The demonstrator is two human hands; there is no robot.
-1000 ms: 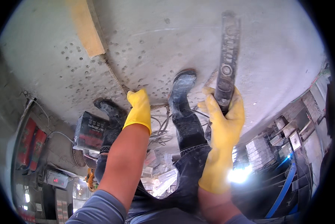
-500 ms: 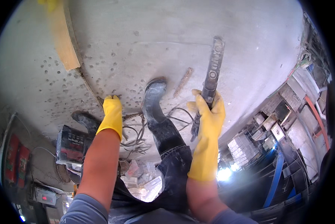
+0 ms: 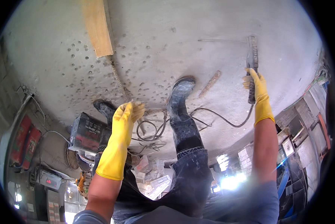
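Note:
My right hand (image 3: 258,84), in a yellow rubber glove, is closed round the dark handle of a welding electrode holder (image 3: 252,50). A thin welding rod (image 3: 223,40) sticks out leftward from its jaws. My left hand (image 3: 128,111), gloved alike, is held with fingers pressed together; what they hold, if anything, is hidden. It overlaps the lower part of a ribbed steel bar (image 3: 118,76), and I cannot tell whether they touch. That bar meets the end of a wooden board (image 3: 97,28). A short rusty bar piece (image 3: 210,84) lies on the concrete floor (image 3: 156,26).
Black cable (image 3: 227,121) runs from the holder into coils (image 3: 152,132) beside my dark boot (image 3: 180,95). A red-and-black boxy machine (image 3: 87,130) stands left of my legs. Red cases (image 3: 25,143) are farther left. Stacked scrap (image 3: 306,119) lines the right. Small pits dot the floor.
My right hand has swung right and farther out with the electrode holder. My left hand has turned, and its fingers now point rightward. The whole view has shifted, so floor things appear farther right.

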